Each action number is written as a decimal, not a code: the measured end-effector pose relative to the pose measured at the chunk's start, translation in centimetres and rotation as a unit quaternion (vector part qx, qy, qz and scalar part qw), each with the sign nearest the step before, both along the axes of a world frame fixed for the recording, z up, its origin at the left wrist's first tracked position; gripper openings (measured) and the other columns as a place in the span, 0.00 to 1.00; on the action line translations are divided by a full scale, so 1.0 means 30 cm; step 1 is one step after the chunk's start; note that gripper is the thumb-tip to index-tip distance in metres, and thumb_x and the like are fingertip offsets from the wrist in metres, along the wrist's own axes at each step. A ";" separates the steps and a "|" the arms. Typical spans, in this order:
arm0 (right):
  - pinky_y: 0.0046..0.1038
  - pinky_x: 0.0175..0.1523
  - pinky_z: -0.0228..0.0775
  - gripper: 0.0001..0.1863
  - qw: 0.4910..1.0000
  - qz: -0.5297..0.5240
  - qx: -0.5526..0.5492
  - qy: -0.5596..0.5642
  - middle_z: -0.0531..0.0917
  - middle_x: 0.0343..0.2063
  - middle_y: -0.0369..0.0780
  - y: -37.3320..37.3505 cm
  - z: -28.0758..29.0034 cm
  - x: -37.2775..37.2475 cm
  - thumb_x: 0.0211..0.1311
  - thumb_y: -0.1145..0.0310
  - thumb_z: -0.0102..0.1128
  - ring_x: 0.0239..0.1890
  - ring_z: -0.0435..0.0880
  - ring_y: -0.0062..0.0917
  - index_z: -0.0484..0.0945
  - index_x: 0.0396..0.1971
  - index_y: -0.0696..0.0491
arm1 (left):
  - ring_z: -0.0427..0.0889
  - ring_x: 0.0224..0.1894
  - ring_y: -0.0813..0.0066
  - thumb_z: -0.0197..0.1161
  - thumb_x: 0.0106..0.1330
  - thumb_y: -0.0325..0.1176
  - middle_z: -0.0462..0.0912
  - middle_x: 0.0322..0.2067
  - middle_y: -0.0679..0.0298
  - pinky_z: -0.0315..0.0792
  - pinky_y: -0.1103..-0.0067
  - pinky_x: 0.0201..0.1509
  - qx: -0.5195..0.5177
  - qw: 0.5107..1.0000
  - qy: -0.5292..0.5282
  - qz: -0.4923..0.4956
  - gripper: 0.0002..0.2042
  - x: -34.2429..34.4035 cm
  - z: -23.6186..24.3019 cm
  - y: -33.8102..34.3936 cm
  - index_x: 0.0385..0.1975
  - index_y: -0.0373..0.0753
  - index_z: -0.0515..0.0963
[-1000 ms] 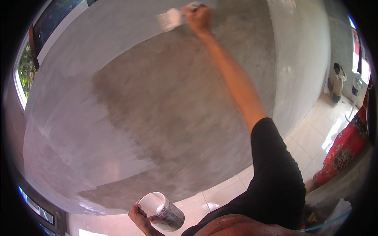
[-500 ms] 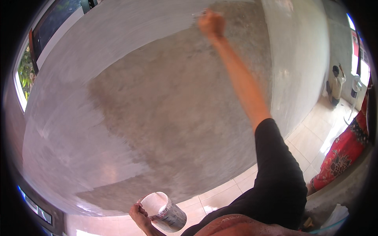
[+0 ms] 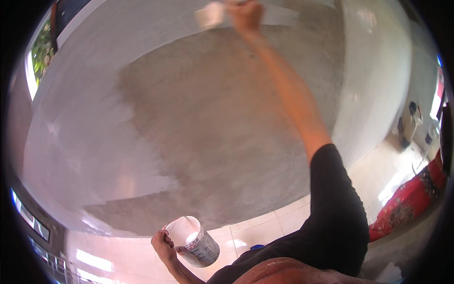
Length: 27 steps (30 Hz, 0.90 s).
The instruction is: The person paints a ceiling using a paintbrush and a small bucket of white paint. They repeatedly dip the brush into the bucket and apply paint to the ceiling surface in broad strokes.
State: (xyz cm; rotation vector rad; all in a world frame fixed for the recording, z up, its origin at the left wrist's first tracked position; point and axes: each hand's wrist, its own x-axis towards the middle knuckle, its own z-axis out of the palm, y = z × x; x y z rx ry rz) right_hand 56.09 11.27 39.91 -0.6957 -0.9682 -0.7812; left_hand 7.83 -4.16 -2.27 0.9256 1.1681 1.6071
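Red ptnd cloth (image 3: 405,204) at R, co-worker (image 3: 410,125) beyond on tiled flr (image 3: 260,231), leaves (image 3: 42,49) upper L.

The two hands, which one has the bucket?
The left hand, low in the picture, holds the bucket; the right hand, high up by the wall, has the pale, blurred brush instead.

Daylight glares off the floor (image 3: 94,260), the right hand (image 3: 248,17) is blurred, and edges bow into black.
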 end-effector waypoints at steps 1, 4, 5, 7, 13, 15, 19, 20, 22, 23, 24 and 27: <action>0.37 0.28 0.69 0.13 0.991 -0.131 0.038 0.014 0.81 0.17 0.46 -0.001 0.007 0.122 0.51 0.66 0.63 0.20 0.81 0.37 0.78 0.16 0.60 | 0.52 0.09 0.90 0.53 0.62 0.32 0.60 0.09 0.76 0.43 0.87 0.11 -0.002 1.000 -0.004 -0.018 0.13 -0.008 0.016 0.008 0.14 0.39 0.69; 0.40 0.24 0.66 0.20 0.980 -0.193 -0.008 0.050 0.80 0.16 0.47 -0.055 -0.001 0.271 0.53 0.57 0.61 0.21 0.82 0.41 0.77 0.14 0.59 | 0.52 0.09 0.90 0.52 0.62 0.31 0.60 0.09 0.76 0.44 0.87 0.12 -0.023 0.999 0.009 -0.025 0.13 -0.027 0.065 -0.009 0.15 0.39 0.70; 0.39 0.25 0.68 0.19 0.972 -0.234 0.013 0.033 0.81 0.16 0.47 -0.108 0.011 0.273 0.53 0.56 0.61 0.21 0.82 0.41 0.77 0.15 0.59 | 0.52 0.09 0.90 0.52 0.62 0.31 0.61 0.09 0.76 0.44 0.86 0.12 -0.030 0.999 0.014 -0.035 0.13 -0.029 0.071 -0.005 0.15 0.38 0.71; 0.39 0.25 0.69 0.18 0.954 -0.300 0.009 0.016 0.81 0.17 0.47 -0.087 0.028 0.234 0.55 0.57 0.59 0.22 0.83 0.40 0.78 0.18 0.57 | 0.53 0.09 0.89 0.52 0.61 0.31 0.61 0.09 0.76 0.45 0.86 0.12 -0.042 0.997 0.019 -0.059 0.12 -0.053 0.077 0.020 0.16 0.37 0.72; 0.38 0.23 0.73 0.09 0.927 -0.350 0.013 -0.135 0.81 0.22 0.45 0.192 -0.002 -0.237 0.53 0.65 0.55 0.17 0.79 0.40 0.78 0.28 0.55 | 0.54 0.10 0.89 0.53 0.61 0.32 0.61 0.09 0.76 0.46 0.85 0.14 -0.057 0.992 0.063 -0.092 0.11 -0.120 0.085 0.031 0.17 0.36 0.74; 0.35 0.21 0.72 0.06 0.936 -0.327 0.038 -0.127 0.80 0.19 0.42 0.280 0.001 -0.447 0.50 0.67 0.59 0.20 0.81 0.36 0.78 0.24 0.54 | 0.54 0.11 0.89 0.53 0.61 0.31 0.61 0.09 0.76 0.46 0.85 0.14 -0.056 0.991 0.057 -0.110 0.12 -0.135 0.081 0.030 0.17 0.36 0.74; 0.34 0.20 0.72 0.05 0.961 -0.216 0.056 -0.165 0.78 0.18 0.43 0.357 0.009 -0.861 0.50 0.70 0.56 0.18 0.80 0.35 0.75 0.20 0.55 | 0.53 0.10 0.89 0.52 0.60 0.30 0.61 0.09 0.76 0.45 0.86 0.14 -0.049 0.992 0.051 -0.107 0.11 -0.176 0.063 0.027 0.17 0.36 0.74; 0.34 0.20 0.72 0.04 0.966 -0.184 0.057 -0.171 0.78 0.18 0.43 0.373 0.017 -0.951 0.50 0.72 0.54 0.17 0.80 0.35 0.75 0.20 0.56 | 0.53 0.10 0.90 0.52 0.60 0.30 0.61 0.09 0.76 0.45 0.86 0.14 -0.048 0.992 0.048 -0.108 0.11 -0.182 0.061 0.030 0.17 0.36 0.74; 0.33 0.20 0.74 0.04 0.967 -0.150 0.060 -0.195 0.78 0.17 0.45 0.399 0.027 -1.071 0.48 0.73 0.54 0.17 0.81 0.34 0.74 0.20 0.57 | 0.53 0.10 0.90 0.53 0.60 0.30 0.61 0.09 0.76 0.44 0.86 0.13 -0.043 0.991 0.043 -0.123 0.11 -0.173 0.056 0.039 0.17 0.35 0.73; 0.32 0.21 0.75 0.04 0.965 -0.143 0.066 -0.211 0.78 0.17 0.46 0.408 0.030 -1.116 0.46 0.73 0.55 0.18 0.81 0.34 0.74 0.20 0.59 | 0.53 0.10 0.90 0.53 0.60 0.30 0.61 0.09 0.76 0.44 0.86 0.13 -0.041 0.990 0.044 -0.125 0.11 -0.166 0.054 0.047 0.17 0.35 0.73; 0.32 0.20 0.74 0.03 0.968 -0.109 0.079 -0.214 0.79 0.18 0.46 0.406 0.031 -1.151 0.46 0.74 0.54 0.16 0.80 0.34 0.74 0.19 0.58 | 0.53 0.10 0.90 0.52 0.60 0.30 0.61 0.09 0.76 0.44 0.86 0.13 -0.042 0.990 0.047 -0.126 0.11 -0.160 0.052 0.050 0.17 0.36 0.73; 0.31 0.21 0.73 0.04 0.963 -0.037 0.131 -0.231 0.78 0.14 0.46 0.357 0.023 -1.210 0.46 0.74 0.55 0.14 0.79 0.34 0.74 0.17 0.58 | 0.53 0.10 0.90 0.52 0.61 0.29 0.61 0.09 0.76 0.44 0.86 0.13 -0.037 0.992 0.061 -0.106 0.11 -0.163 0.014 0.042 0.16 0.36 0.73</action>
